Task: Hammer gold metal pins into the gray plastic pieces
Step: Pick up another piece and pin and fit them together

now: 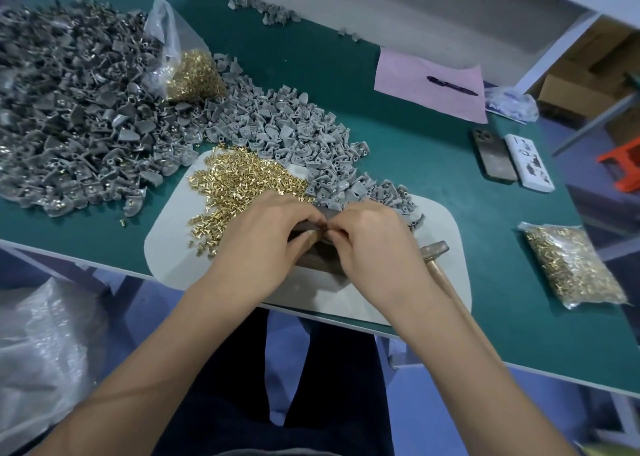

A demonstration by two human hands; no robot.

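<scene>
Both hands, left hand (263, 237) and right hand (374, 244), pinch gray plastic piece (313, 226) over metal block (320, 260); pin may drop, hammer (437, 252) idle right.

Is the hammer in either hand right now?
No, the hammer lies on the white mat beside the right hand, untouched.

Pins (235, 182) left on mat (166, 244), pieces (304, 137) behind, hammer (437, 255) right

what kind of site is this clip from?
Likely a small factory assembly bench: heaps of gray plastic pieces, loose gold metal pins on a white mat, sealed clear bags of pins, wooden-handled hammer.
</scene>
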